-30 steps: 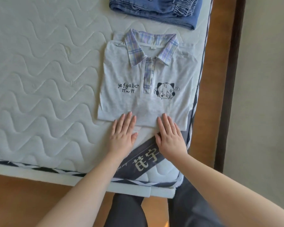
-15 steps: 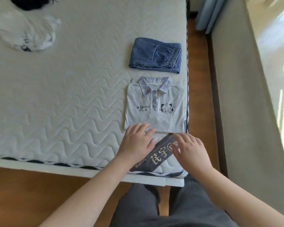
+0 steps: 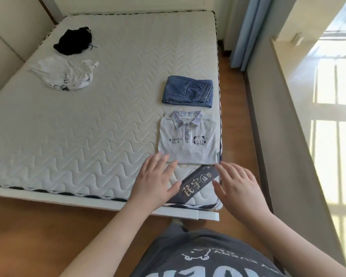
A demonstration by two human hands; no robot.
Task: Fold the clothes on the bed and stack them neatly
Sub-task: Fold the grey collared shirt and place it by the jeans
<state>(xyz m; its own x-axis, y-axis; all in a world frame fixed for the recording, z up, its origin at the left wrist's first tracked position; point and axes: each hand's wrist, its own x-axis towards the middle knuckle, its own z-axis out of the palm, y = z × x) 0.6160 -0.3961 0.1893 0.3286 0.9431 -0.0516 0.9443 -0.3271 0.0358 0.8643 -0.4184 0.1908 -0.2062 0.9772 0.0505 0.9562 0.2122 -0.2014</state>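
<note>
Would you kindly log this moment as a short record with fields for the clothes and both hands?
folded: polo shirt and jeans, lying side by side near the mattress right edge, not stacked
unfolded: white garment and black garment, crumpled at the far left
left hand: open, fingertips at the polo's near hem
right hand: open, holding nothing
label: dark band at the mattress corner

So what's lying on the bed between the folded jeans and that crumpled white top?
Nothing: in the head view, only bare quilted mattress stretches between the folded jeans and the crumpled white top. The black garment sits farther back.
</note>
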